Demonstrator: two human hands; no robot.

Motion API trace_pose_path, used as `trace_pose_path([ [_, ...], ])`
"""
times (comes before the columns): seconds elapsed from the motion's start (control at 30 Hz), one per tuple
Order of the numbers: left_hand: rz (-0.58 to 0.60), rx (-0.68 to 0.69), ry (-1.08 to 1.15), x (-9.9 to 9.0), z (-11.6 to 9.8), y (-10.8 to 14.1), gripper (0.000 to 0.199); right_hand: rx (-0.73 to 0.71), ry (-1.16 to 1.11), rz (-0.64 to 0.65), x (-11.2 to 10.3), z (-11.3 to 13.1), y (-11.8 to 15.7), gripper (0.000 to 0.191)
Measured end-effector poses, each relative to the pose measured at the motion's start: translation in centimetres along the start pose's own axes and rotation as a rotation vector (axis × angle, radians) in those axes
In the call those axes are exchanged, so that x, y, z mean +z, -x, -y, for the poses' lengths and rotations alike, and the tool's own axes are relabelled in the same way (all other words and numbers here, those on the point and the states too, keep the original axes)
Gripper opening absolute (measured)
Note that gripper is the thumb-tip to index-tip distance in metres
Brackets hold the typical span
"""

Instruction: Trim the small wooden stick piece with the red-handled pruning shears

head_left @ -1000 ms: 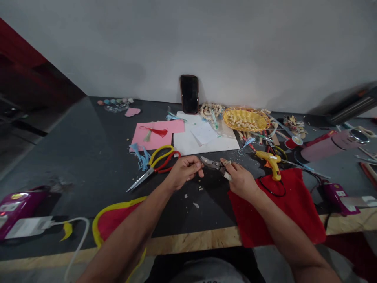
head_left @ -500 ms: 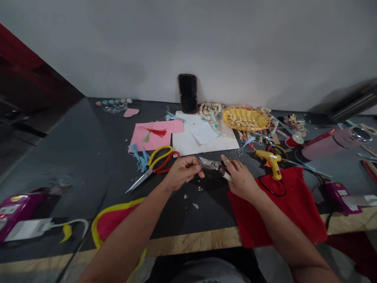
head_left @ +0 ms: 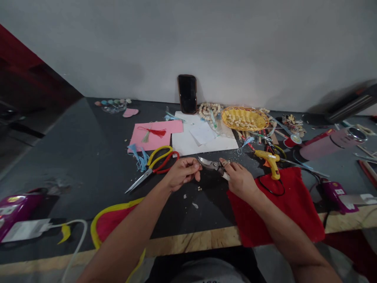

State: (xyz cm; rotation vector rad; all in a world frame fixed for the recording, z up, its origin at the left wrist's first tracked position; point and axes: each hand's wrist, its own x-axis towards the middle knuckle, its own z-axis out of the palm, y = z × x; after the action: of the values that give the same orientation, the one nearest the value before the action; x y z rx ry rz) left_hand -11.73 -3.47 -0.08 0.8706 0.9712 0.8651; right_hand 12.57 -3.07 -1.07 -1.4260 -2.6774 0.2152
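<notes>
My right hand [head_left: 240,179] is wrapped round the pale handles of metal pruning shears [head_left: 208,163], whose blades point left. Just left of the blade tip, my left hand [head_left: 184,173] is pinched closed on something too small to make out. Below the shears, small pale bits [head_left: 199,188] lie on the dark table [head_left: 176,220]. Scissors [head_left: 141,181] with yellow and red handles lie open left of my left hand. Beyond both hands are white sheets [head_left: 203,133] and pink paper [head_left: 137,137] with a red tassel [head_left: 159,133].
A phone [head_left: 187,94] leans on the wall beside a yellow basket [head_left: 246,119] of small pieces. To the right are a yellow glue gun [head_left: 272,161], red cloth [head_left: 282,212], red thread spool [head_left: 292,141] and pink bottle [head_left: 324,145]. A purple device [head_left: 17,208] sits far left.
The fingers of my left hand have shifted slightly beside the blade tip. My right hand still holds the shears. The whole view has moved a little.
</notes>
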Motion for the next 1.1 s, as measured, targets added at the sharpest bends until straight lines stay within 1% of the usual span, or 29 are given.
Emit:
trace_pose_path([
  [0.13,0.035,0.018,-0.015,-0.1,0.3,-0.1,0.044,-0.061,-0.075,0.041,-0.2,-0.3,0.1,0.068],
  [0.2,0.03,0.036,-0.011,-0.1,0.3,-0.1,0.044,-0.062,-0.092,0.056,-0.3,-0.3,0.0,0.07],
  [0.33,0.013,0.046,-0.001,0.1,0.1,-0.2,0.045,-0.029,-0.051,0.041,-0.3,-0.4,-0.3,0.073],
  [0.47,0.063,-0.005,-0.008,0.2,-0.1,-0.2,0.045,-0.049,-0.053,0.018,0.0,-0.6,-0.3,0.081],
  [0.7,0.069,-0.018,0.005,0.1,0.0,-0.1,0.047,-0.047,-0.09,-0.005,0.1,-1.1,-0.3,0.08],
  [0.77,0.047,0.0,0.039,0.1,0.1,-0.2,0.045,-0.066,-0.141,-0.046,0.2,-1.5,-0.2,0.074],
  [0.87,0.005,0.047,0.108,0.0,0.1,-0.2,0.042,-0.088,-0.237,-0.141,0.4,-2.1,-0.2,0.05],
  [0.97,-0.018,0.075,0.153,-0.1,0.1,-0.2,0.041,-0.086,-0.253,-0.158,0.5,-2.5,-0.1,0.031],
  [1.03,-0.027,0.088,0.166,-0.1,0.1,-0.3,0.039,-0.117,-0.226,-0.154,0.5,-2.6,-0.1,0.027],
  [1.1,-0.035,0.1,0.172,0.0,0.1,-0.3,0.038,-0.155,-0.194,-0.161,0.5,-2.7,-0.1,0.029],
])
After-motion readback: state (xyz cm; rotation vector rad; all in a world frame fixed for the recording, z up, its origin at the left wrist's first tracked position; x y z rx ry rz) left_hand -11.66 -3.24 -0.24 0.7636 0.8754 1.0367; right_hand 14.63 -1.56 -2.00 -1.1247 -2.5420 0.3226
